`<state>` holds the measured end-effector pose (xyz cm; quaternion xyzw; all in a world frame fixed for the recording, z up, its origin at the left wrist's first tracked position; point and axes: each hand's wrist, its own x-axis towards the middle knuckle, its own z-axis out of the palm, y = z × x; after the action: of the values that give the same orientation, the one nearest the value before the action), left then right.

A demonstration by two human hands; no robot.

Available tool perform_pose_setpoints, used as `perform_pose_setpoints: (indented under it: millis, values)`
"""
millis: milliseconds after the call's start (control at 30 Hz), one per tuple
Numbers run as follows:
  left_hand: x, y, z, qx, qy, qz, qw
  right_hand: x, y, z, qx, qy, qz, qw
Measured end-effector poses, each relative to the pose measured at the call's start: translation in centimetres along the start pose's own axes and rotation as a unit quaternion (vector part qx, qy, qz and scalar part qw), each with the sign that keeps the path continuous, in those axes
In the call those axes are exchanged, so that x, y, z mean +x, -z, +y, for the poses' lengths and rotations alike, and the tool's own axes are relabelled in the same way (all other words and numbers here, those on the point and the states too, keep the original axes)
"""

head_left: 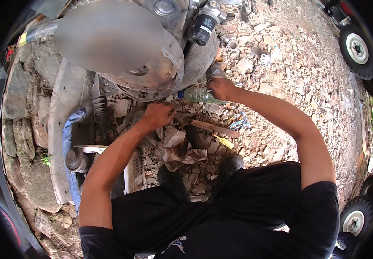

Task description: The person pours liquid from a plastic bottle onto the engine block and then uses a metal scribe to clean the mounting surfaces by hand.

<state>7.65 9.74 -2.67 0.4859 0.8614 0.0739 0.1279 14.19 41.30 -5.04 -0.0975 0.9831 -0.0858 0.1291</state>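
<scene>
The biggest thing here is the ground (325, 86), all covered in bits of broken stone. A big, round, dusty metal part (165, 77) sits on it, and a blur hides much of it. Below it lies a crumpled brown sheet (180, 151), and near that a wooden stick (214, 128).

The clear plastic bottle (198, 95) lies on its side between the two hands, with its blue cap pointing left, just by the round part. It looks light, thin and easy to squash, and it may be slippery if wet. Its middle looks like the best place to hold it.

The right hand (222, 90) is at the bottle's bottom end with bent fingers; I can't tell if they grip it. The left hand (158, 115) is curled up, near the cap, and I can't see anything in it. A small yellow tool (224, 141) lies below the stick.
</scene>
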Motion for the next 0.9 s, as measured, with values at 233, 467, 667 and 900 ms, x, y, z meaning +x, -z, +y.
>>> perform_pose_setpoints:
  millis: [233,467,667,900]
  values:
    - [2.2,-2.1,-0.9,-0.062,0.041,-0.028,0.997,3.5,-5.3,-0.2,-0.023,0.032,-0.001,0.999]
    - [3.7,-0.2,0.8,-0.14,0.029,-0.061,0.988,4.6,-6.3,-1.0,-0.02,-0.017,-0.065,0.998]
    - [1.6,7.8,3.0,-0.221,-0.104,0.01,0.97,-2.6,0.1,-3.1,0.128,-0.096,-0.046,0.986]
    - [-3.3,18.7,7.5,-0.254,0.117,-0.006,0.96,-9.8,12.2,-9.7,0.248,-0.164,-0.075,0.952]
